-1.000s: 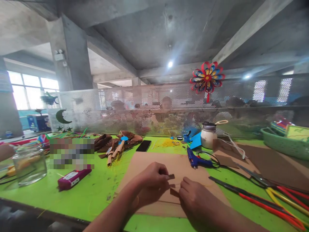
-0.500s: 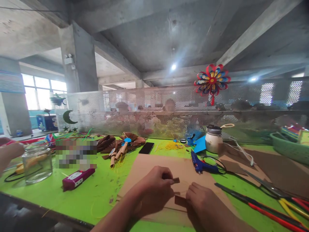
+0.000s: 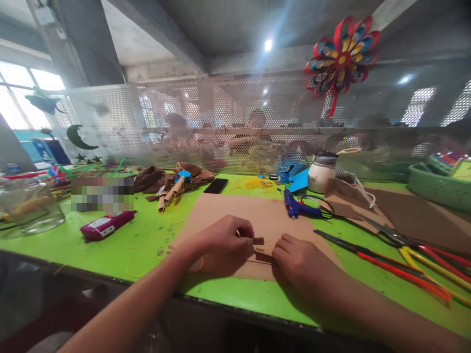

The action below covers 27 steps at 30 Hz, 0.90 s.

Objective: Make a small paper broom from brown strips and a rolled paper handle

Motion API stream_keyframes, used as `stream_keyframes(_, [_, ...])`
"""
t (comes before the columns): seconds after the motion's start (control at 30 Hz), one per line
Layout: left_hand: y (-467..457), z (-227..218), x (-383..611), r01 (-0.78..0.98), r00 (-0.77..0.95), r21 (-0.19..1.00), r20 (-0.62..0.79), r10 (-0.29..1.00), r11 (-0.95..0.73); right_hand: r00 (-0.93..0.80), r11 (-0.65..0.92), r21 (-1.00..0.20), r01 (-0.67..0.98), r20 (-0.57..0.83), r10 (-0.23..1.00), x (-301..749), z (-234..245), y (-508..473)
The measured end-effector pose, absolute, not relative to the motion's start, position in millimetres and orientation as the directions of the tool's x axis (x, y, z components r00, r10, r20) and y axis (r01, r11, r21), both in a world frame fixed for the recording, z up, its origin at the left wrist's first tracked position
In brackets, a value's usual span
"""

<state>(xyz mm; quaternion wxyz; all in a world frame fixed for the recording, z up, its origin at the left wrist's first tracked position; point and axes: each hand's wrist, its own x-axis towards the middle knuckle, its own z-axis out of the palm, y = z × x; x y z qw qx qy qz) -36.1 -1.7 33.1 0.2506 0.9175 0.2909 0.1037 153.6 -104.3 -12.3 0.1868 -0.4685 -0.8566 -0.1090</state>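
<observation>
My left hand (image 3: 224,241) is closed, pinching one end of a small folded brown paper strip (image 3: 259,241) just above a brown cardboard sheet (image 3: 253,215) on the green table (image 3: 140,240). My right hand (image 3: 294,260) is closed on the strip's other end, knuckles up, resting on the sheet. The two hands almost touch. Most of the strip is hidden by the fingers.
A blue glue gun (image 3: 296,208) lies behind the sheet. Scissors (image 3: 382,233) and coloured sticks (image 3: 412,267) lie at the right, with a green basket (image 3: 437,189) beyond. A black phone (image 3: 216,186), brown paper fans (image 3: 172,179), a magenta box (image 3: 106,225) and a glass jar (image 3: 27,206) are left. A mesh screen (image 3: 235,122) backs the table.
The camera has tilted down and the view has shifted. My hands have drawn closer together on the paper strip, which is held lower against the cardboard.
</observation>
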Motion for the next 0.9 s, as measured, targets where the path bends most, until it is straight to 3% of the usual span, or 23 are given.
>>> stream_keyframes(0.17, [-10.0,34.8,-34.1,0.544,0.785,0.45,0.024,0.619,-0.708,-0.497,0.537,0.028,0.843,0.421,0.759,155.9,-14.6,-104.8])
stream_keyframes(0.63, [-19.2,31.9,-29.9,0.485,0.827,0.335,0.125,0.548,-0.808,-0.47,0.516,0.008,0.857,0.422,0.775,155.3,-13.9,-105.8])
stream_keyframes(0.9, [-18.8,31.3,-29.6,0.515,0.817,0.302,0.109,0.566,-0.802,-0.466,0.512,-0.007,0.859,0.402,0.788,155.3,-12.3,-106.4])
